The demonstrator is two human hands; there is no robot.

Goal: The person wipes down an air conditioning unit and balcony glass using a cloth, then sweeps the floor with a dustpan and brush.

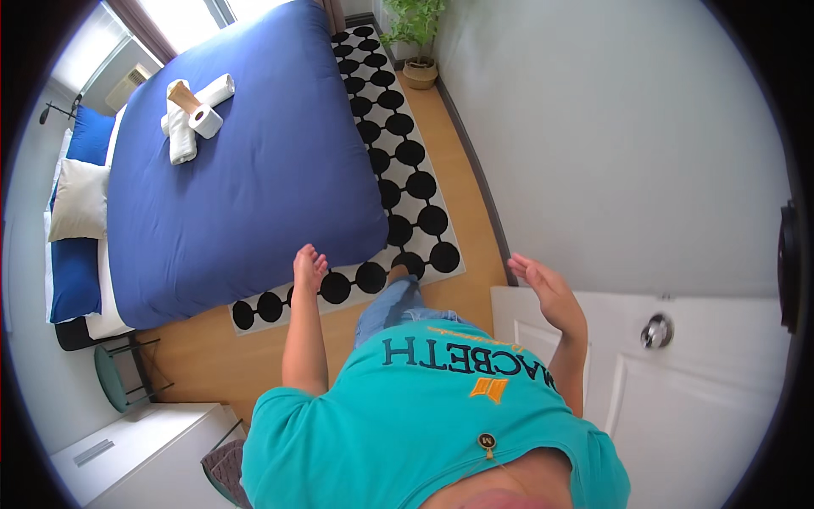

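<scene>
My left hand (310, 268) is raised near the corner of a bed with a blue cover (254, 191); it holds nothing and its fingers are loosely bent. My right hand (545, 289) is held up near the grey wall, beside the edge of a white panel door (566, 318) with a round metal knob (656, 331), and nothing is in it. On the bed lie crossed rolled white towels (182, 137), a toilet paper roll (206, 121) and a tan paper-like item (183, 98).
A black-and-white rug (410, 153) lies beside the bed on the wood floor. A potted plant (420, 73) stands in the far corner. Pillows (79, 197) are at the bed's head. A green round side table (110, 378) and a white cabinet (140, 452) stand at lower left.
</scene>
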